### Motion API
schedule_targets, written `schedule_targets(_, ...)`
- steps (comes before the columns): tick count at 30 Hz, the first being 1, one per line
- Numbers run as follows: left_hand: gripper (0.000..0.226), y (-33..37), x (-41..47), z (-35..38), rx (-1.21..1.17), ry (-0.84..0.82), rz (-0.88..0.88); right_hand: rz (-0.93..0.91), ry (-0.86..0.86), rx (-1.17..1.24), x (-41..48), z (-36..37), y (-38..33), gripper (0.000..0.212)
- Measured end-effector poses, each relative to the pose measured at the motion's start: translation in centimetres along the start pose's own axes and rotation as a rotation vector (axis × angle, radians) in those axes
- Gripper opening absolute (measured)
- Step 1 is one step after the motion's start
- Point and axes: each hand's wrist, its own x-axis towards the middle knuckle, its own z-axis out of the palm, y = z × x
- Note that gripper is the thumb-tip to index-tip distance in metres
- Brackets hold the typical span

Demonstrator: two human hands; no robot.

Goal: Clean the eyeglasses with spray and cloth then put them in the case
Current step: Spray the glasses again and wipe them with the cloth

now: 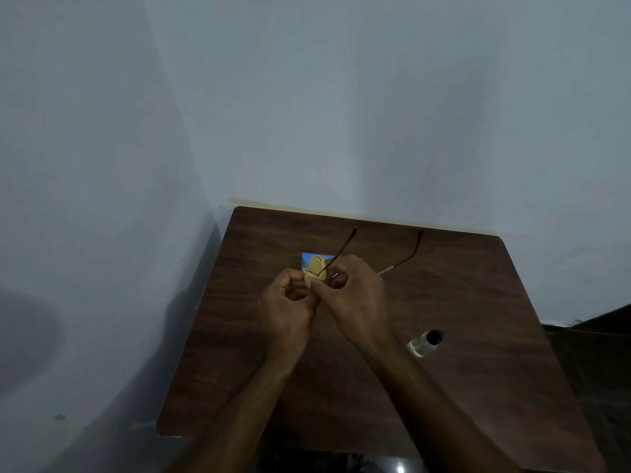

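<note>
Both hands meet above the middle of the dark wooden table [461, 302]. My left hand [290, 302] pinches a bunched yellow cloth [316, 266] against the eyeglasses. My right hand [355, 295] grips the eyeglasses [409, 250] by the front, whose two thin dark temples stick out away from me. The lenses are hidden behind my fingers and the cloth. A small clear spray bottle [425, 343] with a black cap lies on the table to the right of my right forearm.
A small blue object [306, 258] lies on the table just behind the cloth, mostly covered. The table stands in a corner, with pale walls at its left and far edges. A dark floor shows at the right.
</note>
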Motion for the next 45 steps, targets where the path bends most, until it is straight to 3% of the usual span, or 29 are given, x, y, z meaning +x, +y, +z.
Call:
schedule_targets(2, 0.018, -0.1, 0.0, 0.0, -0.001, -0.014, -0.006, -0.030, 0.042, -0.017, -0.1, 0.3, 0.0, 0.027)
schedule_targets(5, 0.013, -0.1, 0.1, 0.1, -0.047, -0.018, -0.042, -0.029, 0.094, 0.146, -0.1, 0.3, -0.2, 0.016)
schedule_targets(9, 0.017, -0.1, -0.1, 0.2, -0.068, -0.018, -0.122, -0.032, 0.151, 0.273, 0.1, -0.6, -1.3, 0.023)
schedule_targets(13, 0.020, -0.5, -0.2, 0.4, -0.047, -0.023, -0.167, 0.031, 0.158, 0.425, 1.0, -1.4, -1.8, 0.008)
schedule_targets(20, 0.017, -0.5, -0.6, 0.3, -0.033, -0.016, -0.103, 0.195, 0.156, 0.673, 2.2, -3.5, -2.8, 0.022)
schedule_targets(28, 0.017, 0.0, -0.5, 0.4, 0.054, -0.050, -0.096, 0.124, 0.098, 0.440, 0.4, -1.3, -0.5, 0.007)
schedule_targets(35, 0.009, 0.8, -0.8, 0.5, 0.037, -0.060, -0.033, 0.017, 0.105, 0.144, -0.8, 0.1, 1.6, 0.013)
schedule_targets(45, 0.017, 0.9, -1.0, 0.7, 0.022, -0.112, -0.059, -0.012, 0.190, 0.352, -0.5, -2.5, -0.2, 0.009)
